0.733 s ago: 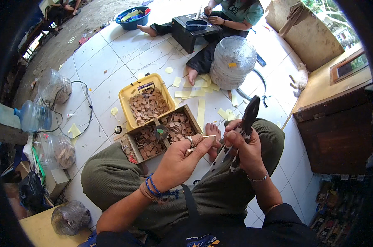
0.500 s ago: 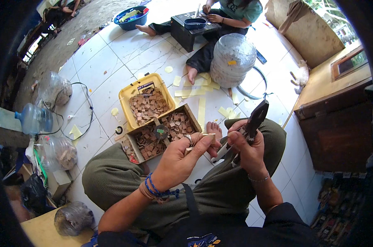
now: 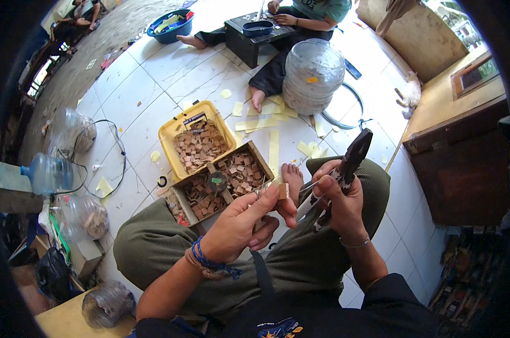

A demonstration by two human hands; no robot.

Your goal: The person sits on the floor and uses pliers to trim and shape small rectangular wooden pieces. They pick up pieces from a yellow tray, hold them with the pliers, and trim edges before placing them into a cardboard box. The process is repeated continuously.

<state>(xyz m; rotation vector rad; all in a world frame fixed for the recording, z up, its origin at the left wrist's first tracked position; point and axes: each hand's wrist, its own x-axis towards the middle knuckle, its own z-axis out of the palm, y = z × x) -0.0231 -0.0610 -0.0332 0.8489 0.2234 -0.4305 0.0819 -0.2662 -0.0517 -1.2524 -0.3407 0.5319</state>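
Between the thumb and fingers of my left hand is a small wooden block, its flat face turned outward. My right hand is closed around dark pliers with worn, mottled handles. Its thumb and fingertip also pinch a thin, pale rod that points toward the block; whether they touch I cannot tell. A wooden box with a divider stands in front of my legs, full of small brown wooden tiles. Behind it, a yellow basin holds more of them.
A large clear plastic container and yellow sheet strips lie ahead. Another person sits behind a low black table. Plastic bottles and a cable loop are at left. A wooden cabinet borders the right.
My left hand has turned and shifted, so the wooden block shows more plainly. The thin rod in my right fingers has come into clearer view. The whole view has shifted slightly.
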